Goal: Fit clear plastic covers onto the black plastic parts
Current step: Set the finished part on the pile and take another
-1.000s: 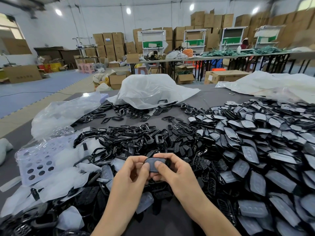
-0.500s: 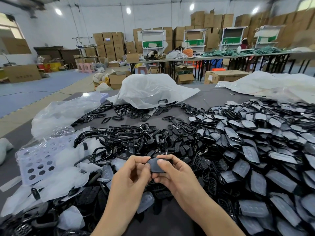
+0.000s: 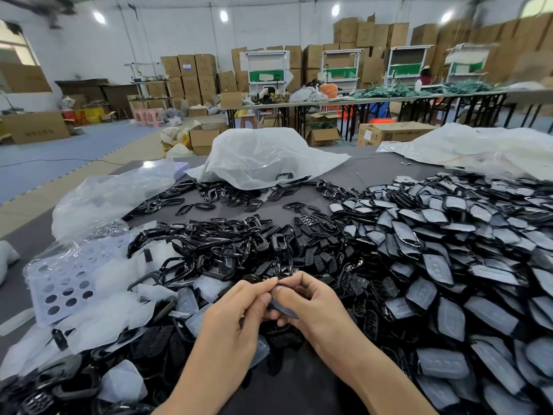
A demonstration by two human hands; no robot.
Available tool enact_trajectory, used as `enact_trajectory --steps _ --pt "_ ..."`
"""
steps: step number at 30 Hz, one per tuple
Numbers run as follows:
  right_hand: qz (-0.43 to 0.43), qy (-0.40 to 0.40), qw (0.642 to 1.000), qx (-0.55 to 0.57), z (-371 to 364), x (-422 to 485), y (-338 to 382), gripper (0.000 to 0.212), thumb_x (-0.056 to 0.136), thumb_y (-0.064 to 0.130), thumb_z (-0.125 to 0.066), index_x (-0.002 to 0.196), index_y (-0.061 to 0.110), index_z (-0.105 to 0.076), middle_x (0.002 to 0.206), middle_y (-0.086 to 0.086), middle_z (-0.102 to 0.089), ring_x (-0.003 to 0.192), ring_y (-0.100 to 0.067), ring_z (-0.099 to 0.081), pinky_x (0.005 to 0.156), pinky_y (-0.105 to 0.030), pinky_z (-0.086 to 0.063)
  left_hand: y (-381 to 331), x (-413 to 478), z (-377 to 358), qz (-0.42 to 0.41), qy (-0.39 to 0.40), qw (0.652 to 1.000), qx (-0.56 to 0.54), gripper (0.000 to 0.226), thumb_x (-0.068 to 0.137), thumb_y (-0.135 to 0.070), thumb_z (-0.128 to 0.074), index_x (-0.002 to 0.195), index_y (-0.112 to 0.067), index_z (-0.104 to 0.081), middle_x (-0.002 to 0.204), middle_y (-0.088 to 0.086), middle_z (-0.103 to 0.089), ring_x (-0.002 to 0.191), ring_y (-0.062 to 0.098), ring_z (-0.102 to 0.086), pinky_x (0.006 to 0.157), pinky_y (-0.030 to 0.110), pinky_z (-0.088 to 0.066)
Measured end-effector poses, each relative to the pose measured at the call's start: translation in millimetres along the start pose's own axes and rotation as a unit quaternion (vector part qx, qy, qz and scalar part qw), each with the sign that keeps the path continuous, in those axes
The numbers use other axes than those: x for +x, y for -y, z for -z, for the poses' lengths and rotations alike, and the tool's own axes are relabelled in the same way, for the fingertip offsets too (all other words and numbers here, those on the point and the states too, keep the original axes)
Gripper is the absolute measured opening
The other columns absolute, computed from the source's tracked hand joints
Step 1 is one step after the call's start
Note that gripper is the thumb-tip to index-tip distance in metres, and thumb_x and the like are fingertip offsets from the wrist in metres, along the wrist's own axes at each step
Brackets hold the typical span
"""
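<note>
Two grips are seen low at the centre, and one part is held between them. The left grip (image 3: 239, 307) is pinched on the part's upper end with thumb and fingertips. The right grip (image 3: 311, 307) is curled round its other side. The part (image 3: 283, 310) is mostly hidden by fingers, and only a greyish face is shown below the thumbs. It is held above the desk (image 3: 299, 384), just in front of a heap of black frames (image 3: 227, 250). Covered parts (image 3: 449, 265), too many to be counted, are piled to the right. Loose clear covers (image 3: 119, 313) and one holed tray (image 3: 62, 289) are laid to the left. One white bag (image 3: 263, 157) is set behind the frames.
</note>
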State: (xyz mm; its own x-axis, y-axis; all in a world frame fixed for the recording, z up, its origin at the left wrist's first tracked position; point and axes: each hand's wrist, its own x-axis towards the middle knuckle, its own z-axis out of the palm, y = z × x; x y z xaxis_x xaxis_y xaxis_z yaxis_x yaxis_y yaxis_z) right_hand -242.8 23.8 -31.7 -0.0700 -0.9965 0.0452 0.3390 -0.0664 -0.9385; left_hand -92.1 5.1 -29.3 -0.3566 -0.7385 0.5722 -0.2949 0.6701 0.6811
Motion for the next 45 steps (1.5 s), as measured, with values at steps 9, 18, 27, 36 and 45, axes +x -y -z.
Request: enact_trajectory --steps 9,18,27,36,45 --pt "0.010 -0.094 0.995 0.028 0 -2 7 0.027 0.089 0.001 -0.062 0.068 0.014 -0.050 0.060 -0.003 -0.056 0.055 -0.013 -0.053 0.057 -0.022 -0.049 -1 -4 -5 -0.151 0.071 0.961 0.222 0.029 0.095 -0.020 -0.046 0.116 -0.023 -0.065 0.088 -0.012 -0.055 0.077 0.009 -0.051 0.073 0.021 -0.041" --pt "0.001 -0.112 0.990 0.090 5 4 7 0.019 0.088 0.003 -0.061 0.075 0.014 -0.053 0.067 -0.005 -0.063 0.059 -0.014 -0.063 0.052 -0.022 -0.051 -7 -12 -15 -0.109 0.042 0.986 0.118 0.033 0.092 -0.021 -0.049 0.116 -0.037 -0.065 0.087 -0.020 -0.062 0.077 -0.002 -0.056 0.070 0.018 -0.048" --pt "-0.012 -0.004 0.998 0.060 -7 -1 2 0.014 0.090 0.007 -0.068 0.077 0.010 -0.064 0.081 -0.011 -0.069 0.067 -0.019 -0.067 0.059 -0.024 -0.056 -3 -1 -7 0.146 -0.038 0.982 -0.111 0.012 0.093 -0.029 -0.061 0.097 -0.039 -0.066 0.074 0.000 -0.061 0.070 0.019 -0.060 0.061 0.025 -0.050" --pt "0.051 0.056 0.990 -0.118 -11 -7 -3 0.028 0.100 0.013 -0.060 0.120 0.029 -0.070 0.083 -0.007 -0.074 0.067 -0.018 -0.070 0.065 -0.027 -0.057 9 3 5 0.203 -0.092 0.954 -0.199 0.018 0.099 -0.014 -0.054 0.085 -0.023 -0.062 0.066 0.005 -0.058 0.057 0.012 -0.056 0.053 0.024 -0.046" --pt "0.124 -0.182 0.973 -0.067 35 22 72 0.030 0.097 0.012 -0.060 0.127 0.019 -0.060 0.083 -0.011 -0.076 0.068 -0.017 -0.073 0.063 -0.022 -0.059 4 -5 0 0.059 -0.003 0.998 -0.038 0.025 0.093 -0.050 -0.048 0.118 -0.048 -0.051 0.084 -0.010 -0.059 0.062 0.005 -0.052 0.060 0.016 -0.043"
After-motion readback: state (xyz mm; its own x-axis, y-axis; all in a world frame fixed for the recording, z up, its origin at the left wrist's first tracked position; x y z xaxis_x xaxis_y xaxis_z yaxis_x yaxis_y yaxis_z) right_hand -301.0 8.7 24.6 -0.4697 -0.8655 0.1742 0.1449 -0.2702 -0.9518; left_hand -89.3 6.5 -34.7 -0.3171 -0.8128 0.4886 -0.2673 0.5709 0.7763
